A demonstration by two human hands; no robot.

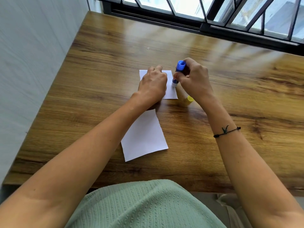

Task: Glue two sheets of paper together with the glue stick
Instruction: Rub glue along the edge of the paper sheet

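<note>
On the left, the near sheet of paper (pixel 144 137) lies flat and free on the wooden tabletop (pixel 213 153), partly under the left forearm; it looks thin, light and floppy, likely to slide or curl at a touch, so it is best lifted by an edge or corner.

Farther off, the left hand (pixel 153 86) rests palm-down on the far sheet (pixel 171 91), fingers curled and pressed together against the paper to pin it. That seems needed, since a sheet this light would probably drag along with the sticky tip.

Just right of it, the glue stick (pixel 178 72) stands tilted, its pale lower end touching the far sheet near the right edge and its blue end up. It is a small, rigid, light tube, easy to hold around the barrel, and the right hand (pixel 194 81) does so, fingers pinching it from the sides.

Nearer, beside the right wrist, the yellow cap (pixel 190 99) sits on the tabletop, off the stick.
</note>
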